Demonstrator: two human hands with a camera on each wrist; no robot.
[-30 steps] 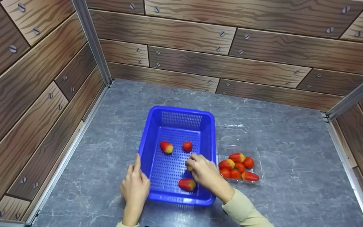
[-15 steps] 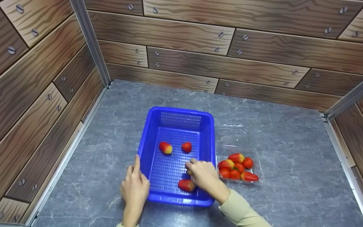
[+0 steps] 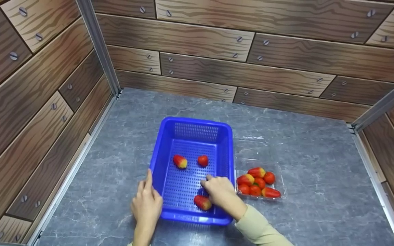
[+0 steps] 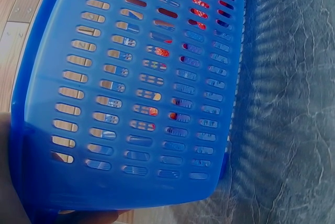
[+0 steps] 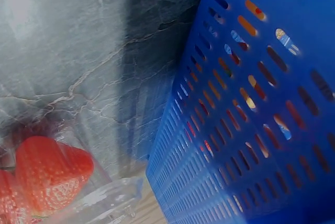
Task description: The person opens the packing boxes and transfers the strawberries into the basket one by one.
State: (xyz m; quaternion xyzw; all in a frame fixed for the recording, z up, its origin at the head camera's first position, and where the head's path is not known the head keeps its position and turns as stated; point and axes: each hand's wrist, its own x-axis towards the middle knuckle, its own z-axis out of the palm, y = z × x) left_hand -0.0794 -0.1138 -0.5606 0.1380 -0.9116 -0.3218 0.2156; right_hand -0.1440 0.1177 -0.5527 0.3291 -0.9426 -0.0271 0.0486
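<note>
A blue slotted basket point(image 3: 197, 120) stands on the grey marble-patterned table point(image 3: 115, 153). Three strawberries lie in it: two near the middle point(image 3: 180, 161) point(image 3: 202, 160) and one by the near wall point(image 3: 202, 202). My left hand point(image 3: 146, 201) rests against the basket's left outer wall point(image 4: 131, 103), index finger straight along the rim. My right hand point(image 3: 219, 193) is low inside the basket, right of the near strawberry, its fingers curled down over a strawberry that they hide. A clear tray point(image 3: 279, 167) to the right holds several strawberries point(image 3: 258, 182).
Wood-patterned walls close in the table on the left, back and right. In the right wrist view the basket's outer wall point(image 5: 251, 119) stands beside the clear tray point(image 5: 110, 198), where one strawberry point(image 5: 49, 169) shows. Bare table lies behind the basket and at far right.
My right hand has sunk lower towards the basket floor and nearer me; the yellowish strawberry tip that showed between its fingers is now hidden. The left hand has stayed on the basket.
</note>
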